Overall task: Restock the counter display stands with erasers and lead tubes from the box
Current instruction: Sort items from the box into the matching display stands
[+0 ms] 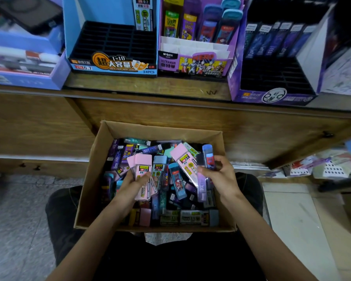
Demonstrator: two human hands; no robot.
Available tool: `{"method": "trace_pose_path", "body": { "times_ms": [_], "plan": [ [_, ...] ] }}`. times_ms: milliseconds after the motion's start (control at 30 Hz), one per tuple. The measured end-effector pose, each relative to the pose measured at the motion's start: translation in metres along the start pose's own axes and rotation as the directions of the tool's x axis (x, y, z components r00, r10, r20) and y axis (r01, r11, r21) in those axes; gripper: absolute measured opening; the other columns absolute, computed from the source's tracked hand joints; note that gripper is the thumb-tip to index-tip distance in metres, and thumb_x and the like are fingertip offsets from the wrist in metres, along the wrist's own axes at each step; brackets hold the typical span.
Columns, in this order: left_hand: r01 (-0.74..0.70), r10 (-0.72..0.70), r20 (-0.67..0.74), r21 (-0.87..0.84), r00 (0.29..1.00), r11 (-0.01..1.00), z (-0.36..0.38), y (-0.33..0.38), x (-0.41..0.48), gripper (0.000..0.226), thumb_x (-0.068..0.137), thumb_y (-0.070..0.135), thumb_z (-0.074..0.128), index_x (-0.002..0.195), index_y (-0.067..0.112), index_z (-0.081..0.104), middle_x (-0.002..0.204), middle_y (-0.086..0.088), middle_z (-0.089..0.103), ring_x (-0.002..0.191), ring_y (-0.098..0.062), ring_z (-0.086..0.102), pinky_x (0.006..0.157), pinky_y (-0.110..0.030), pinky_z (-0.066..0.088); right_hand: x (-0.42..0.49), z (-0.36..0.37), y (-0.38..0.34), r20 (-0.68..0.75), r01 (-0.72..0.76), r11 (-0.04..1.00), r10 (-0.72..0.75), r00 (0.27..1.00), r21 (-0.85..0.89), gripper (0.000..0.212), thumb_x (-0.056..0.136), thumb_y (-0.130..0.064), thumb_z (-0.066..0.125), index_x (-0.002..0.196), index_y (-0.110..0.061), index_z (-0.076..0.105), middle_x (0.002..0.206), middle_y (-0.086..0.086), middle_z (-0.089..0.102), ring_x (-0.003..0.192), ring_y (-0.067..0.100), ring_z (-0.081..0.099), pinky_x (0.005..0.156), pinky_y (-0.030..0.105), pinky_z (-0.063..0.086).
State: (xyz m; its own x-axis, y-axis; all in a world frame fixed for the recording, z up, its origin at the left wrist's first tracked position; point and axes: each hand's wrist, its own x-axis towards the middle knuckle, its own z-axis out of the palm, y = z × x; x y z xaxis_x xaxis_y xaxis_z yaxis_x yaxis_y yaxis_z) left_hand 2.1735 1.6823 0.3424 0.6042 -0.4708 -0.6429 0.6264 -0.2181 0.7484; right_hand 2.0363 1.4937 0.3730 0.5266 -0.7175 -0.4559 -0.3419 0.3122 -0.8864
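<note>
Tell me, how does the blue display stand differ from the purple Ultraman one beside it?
The blue stand has a black slotted tray, nearly empty, with packs only at its back right; the Ultraman stand has white card dividers and tubes across its back. The blue stand's front bears an orange badge; the Ultraman stand's, hero figures. Both stand on the wooden counter.

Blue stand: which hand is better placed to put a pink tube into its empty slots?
Probably left. The left hand holds only pink tubes and lies below the blue stand. The right hand lies further to the side and holds a pink tube together with a blue tube.
</note>
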Motion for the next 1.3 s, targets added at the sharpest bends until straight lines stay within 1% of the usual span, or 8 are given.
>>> {"method": "trace_pose_path", "body": {
  "times_ms": [67, 200, 533, 700, 833, 900, 1067, 1300],
  "plan": [
    [0.009, -0.006, 0.036, -0.073, 0.999, 0.997, 0.009, 0.004, 0.0, 0.035, 0.09, 0.017, 0.06, 0.124, 0.021, 0.051, 0.109, -0.009, 0.07, 0.097, -0.026, 0.067, 0.082, -0.044, 0.055, -0.004, 0.006, -0.002, 0.063, -0.11, 0.988, 0.103, 0.993, 0.113, 0.043, 0.069, -0.004, 0.078, 0.105, -0.013, 0.056, 0.101, 0.013, 0.069, 0.09, 0.03, 0.068, 0.082, 0.047, 0.054],
    [0.028, -0.008, 0.091, -0.224, 0.996, 0.974, 0.026, 0.012, -0.003, 0.013, 0.091, 0.018, 0.056, 0.102, 0.024, 0.059, 0.081, 0.0, 0.075, 0.07, -0.016, 0.071, 0.054, -0.032, 0.057, -0.011, 0.027, -0.004, 0.118, -0.133, 0.985, 0.119, 0.986, 0.113, 0.044, 0.069, -0.006, 0.078, 0.108, -0.014, 0.057, 0.099, 0.012, 0.07, 0.086, 0.027, 0.069, 0.081, 0.04, 0.054],
    [-0.141, 0.179, 0.164, -0.219, 0.97, 0.966, 0.038, 0.029, -0.023, 0.026, 0.084, 0.02, 0.06, 0.11, 0.024, 0.057, 0.093, 0.001, 0.074, 0.08, -0.015, 0.071, 0.065, -0.029, 0.058, -0.026, 0.055, -0.017, 0.251, -0.065, 0.994, 0.041, 0.967, 0.087, 0.032, 0.075, -0.019, 0.077, 0.104, -0.016, 0.063, 0.098, 0.004, 0.073, 0.093, 0.023, 0.069, 0.091, 0.049, 0.051],
    [-0.215, 0.24, 0.259, -0.123, 0.935, 0.969, 0.039, 0.035, -0.032, 0.054, 0.069, 0.021, 0.069, 0.12, 0.02, 0.051, 0.107, -0.001, 0.071, 0.099, -0.016, 0.067, 0.082, -0.03, 0.056, -0.03, 0.059, -0.029, 0.283, -0.03, 0.999, 0.024, 0.959, 0.018, 0.025, 0.077, -0.034, 0.074, 0.097, -0.022, 0.064, 0.095, 0.0, 0.073, 0.093, 0.017, 0.068, 0.093, 0.042, 0.051],
    [-0.231, 0.248, 0.253, -0.095, 0.935, 0.968, 0.041, 0.042, -0.031, 0.059, 0.067, 0.015, 0.073, 0.122, 0.014, 0.052, 0.11, -0.008, 0.07, 0.103, -0.024, 0.066, 0.084, -0.036, 0.054, -0.033, 0.058, -0.038, 0.256, -0.005, 1.0, 0.001, 0.967, 0.015, 0.019, 0.088, -0.046, 0.058, 0.093, -0.028, 0.061, 0.089, -0.007, 0.072, 0.081, 0.006, 0.068, 0.062, 0.018, 0.053],
    [-0.252, 0.267, 0.232, -0.096, 0.935, 0.963, 0.044, 0.046, -0.031, 0.06, 0.062, 0.02, 0.076, 0.117, 0.017, 0.054, 0.104, -0.005, 0.072, 0.098, -0.022, 0.068, 0.075, -0.031, 0.056, -0.035, 0.053, -0.042, 0.213, 0.016, 0.998, -0.028, 0.977, 0.056, 0.019, 0.094, -0.041, 0.05, 0.09, -0.026, 0.06, 0.083, -0.006, 0.071, 0.07, 0.004, 0.067, 0.049, 0.013, 0.046],
    [-0.325, 0.332, 0.175, -0.066, 0.927, 0.943, 0.053, 0.064, -0.036, 0.048, 0.061, 0.024, 0.074, 0.105, 0.024, 0.056, 0.095, 0.002, 0.074, 0.09, -0.016, 0.07, 0.077, -0.03, 0.053, -0.036, 0.032, -0.063, 0.126, 0.195, 0.975, -0.207, 0.97, 0.102, 0.017, 0.094, -0.025, 0.054, 0.095, -0.012, 0.064, 0.08, -0.002, 0.07, 0.072, 0.012, 0.066, 0.069, 0.029, 0.052],
    [-0.44, 0.439, 0.158, -0.03, 0.884, 0.897, 0.063, 0.113, -0.05, 0.048, 0.061, 0.029, 0.07, 0.106, 0.023, 0.056, 0.088, 0.005, 0.074, 0.085, -0.014, 0.07, 0.07, -0.026, 0.053, -0.023, -0.002, -0.119, 0.177, 0.477, 0.878, -0.475, 0.862, 0.033, 0.008, 0.088, -0.016, 0.061, 0.086, -0.024, 0.064, 0.087, -0.009, 0.071, 0.082, 0.004, 0.066, 0.066, 0.015, 0.049]
  ]
}}
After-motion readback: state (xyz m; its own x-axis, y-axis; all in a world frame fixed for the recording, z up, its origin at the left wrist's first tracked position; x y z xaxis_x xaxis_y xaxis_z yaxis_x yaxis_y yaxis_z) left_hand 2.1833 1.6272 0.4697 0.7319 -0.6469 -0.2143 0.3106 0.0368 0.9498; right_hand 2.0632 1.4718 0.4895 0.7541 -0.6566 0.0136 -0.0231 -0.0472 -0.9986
